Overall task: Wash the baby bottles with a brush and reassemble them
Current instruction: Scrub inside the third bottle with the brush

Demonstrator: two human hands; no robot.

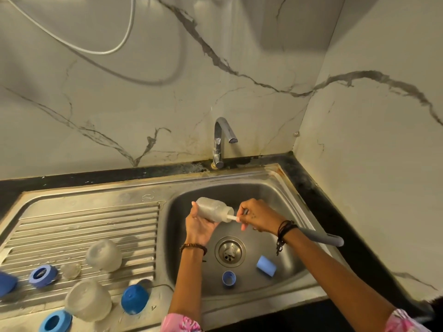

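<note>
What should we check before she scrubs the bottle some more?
1. Left hand holds the bottle firmly: ok.
2. Brush is inside the bottle's mouth: ok.
3. Right hand grips the brush handle: ok.
4. Bottle is over the sink: ok.
5. Tap is running: not ok, no water seen.
6. Soap is in the bottle: cannot tell.

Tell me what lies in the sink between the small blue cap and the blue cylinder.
Nothing: in the head view, bare steel sink floor separates the small blue cap from the blue cylinder. The drain sits just behind that gap.
</note>
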